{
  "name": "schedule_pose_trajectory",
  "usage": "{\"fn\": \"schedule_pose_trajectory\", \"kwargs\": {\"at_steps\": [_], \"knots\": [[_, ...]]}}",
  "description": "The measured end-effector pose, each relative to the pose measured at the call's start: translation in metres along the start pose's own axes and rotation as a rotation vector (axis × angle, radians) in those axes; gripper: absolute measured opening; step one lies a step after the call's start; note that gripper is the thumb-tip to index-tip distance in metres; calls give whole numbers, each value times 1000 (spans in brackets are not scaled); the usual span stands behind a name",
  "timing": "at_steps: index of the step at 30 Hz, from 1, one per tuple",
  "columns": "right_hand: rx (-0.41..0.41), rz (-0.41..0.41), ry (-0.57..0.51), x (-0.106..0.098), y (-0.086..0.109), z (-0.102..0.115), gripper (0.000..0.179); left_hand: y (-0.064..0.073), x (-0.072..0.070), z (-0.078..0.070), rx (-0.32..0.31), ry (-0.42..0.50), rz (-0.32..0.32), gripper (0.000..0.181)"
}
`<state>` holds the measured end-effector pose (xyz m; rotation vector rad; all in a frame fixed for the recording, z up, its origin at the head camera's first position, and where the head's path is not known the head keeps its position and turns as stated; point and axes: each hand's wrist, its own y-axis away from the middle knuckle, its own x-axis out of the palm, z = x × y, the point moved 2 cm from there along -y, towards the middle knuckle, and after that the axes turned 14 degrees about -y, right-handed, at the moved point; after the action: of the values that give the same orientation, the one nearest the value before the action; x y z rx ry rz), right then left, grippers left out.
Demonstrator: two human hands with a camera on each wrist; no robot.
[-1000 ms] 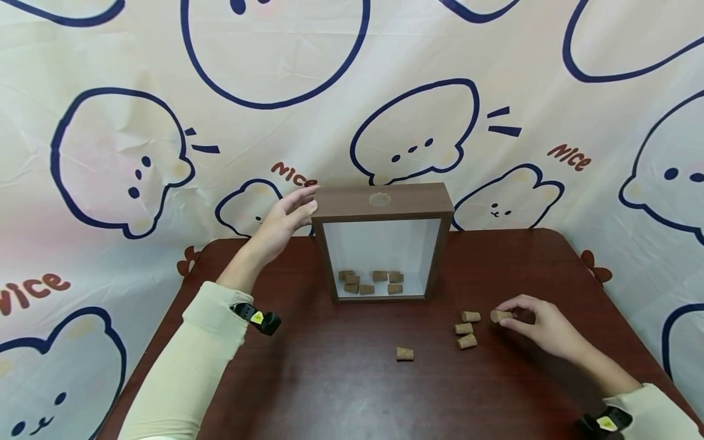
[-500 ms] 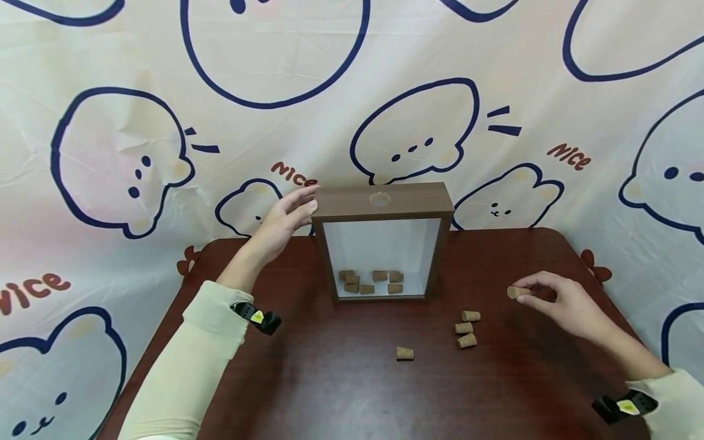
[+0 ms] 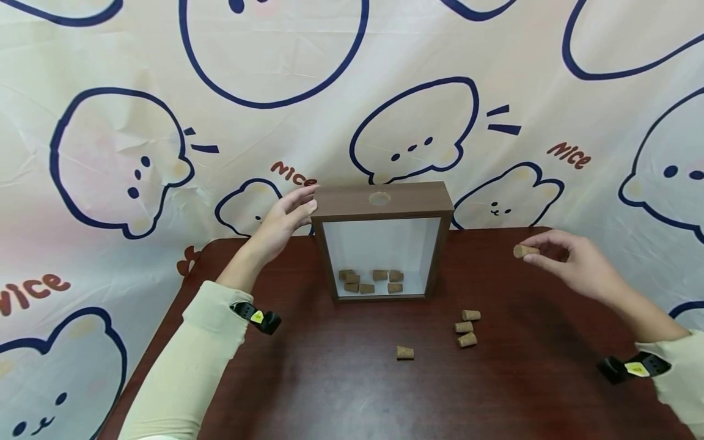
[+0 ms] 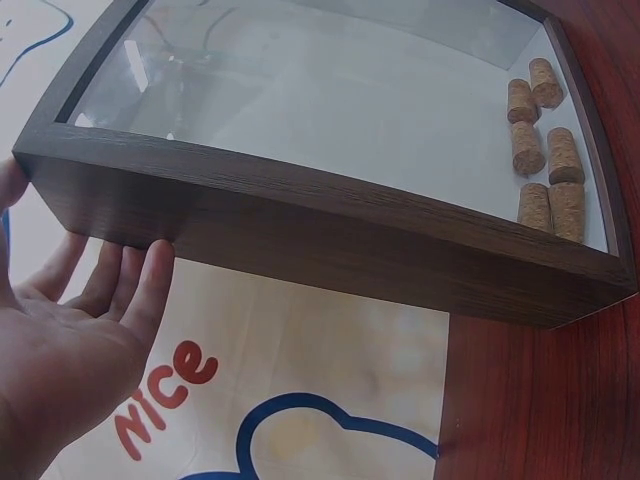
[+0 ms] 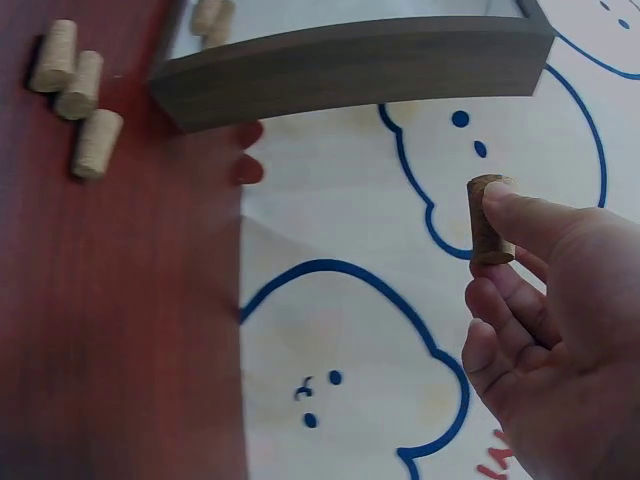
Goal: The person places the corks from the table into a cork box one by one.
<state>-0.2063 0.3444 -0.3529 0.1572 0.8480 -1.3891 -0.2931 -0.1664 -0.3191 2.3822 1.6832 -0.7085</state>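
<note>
My right hand [image 3: 585,266] holds a cork stopper [image 3: 526,251] between thumb and fingers, raised over the table's right side. In the right wrist view the cork [image 5: 490,220] stands upright in the grip. My left hand [image 3: 277,226] rests against the left side of a dark wood-framed box [image 3: 341,201], at its upper corner. The left wrist view shows its fairly straight fingers [image 4: 150,285] touching that side panel. The box stands upright with a clear front and a round hole [image 3: 379,198] on top. Several corks [image 3: 379,275] lie inside on its floor.
Three loose corks [image 3: 464,328] lie close together to the front right of the box. Another cork [image 3: 405,353] lies alone nearer the person. The dark red table [image 3: 330,385] ends at a cartoon-printed cloth [image 3: 313,134] hanging behind and beside it.
My right hand, with the cork in its grip, has risen and moved away from the loose corks, to the back and slightly right. The left hand and box have stayed put.
</note>
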Motion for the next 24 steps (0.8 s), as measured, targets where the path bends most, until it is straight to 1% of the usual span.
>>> {"fn": "schedule_pose_trajectory", "kwargs": {"at_steps": [4, 13, 18, 24], "knots": [[-26, -13, -12, -6, -9, 8, 19, 0, 0, 1, -3, 0, 4, 57], [-17, -39, 6, -15, -36, 36, 20, 1, -1, 0, -3, -1, 2, 57], [-24, -44, 36, -14, -51, 55, 23, 1, -1, 1, -11, -4, 2, 57], [-71, -28, 44, -8, -66, 77, 24, 1, -1, 0, -5, -5, 3, 58]]}}
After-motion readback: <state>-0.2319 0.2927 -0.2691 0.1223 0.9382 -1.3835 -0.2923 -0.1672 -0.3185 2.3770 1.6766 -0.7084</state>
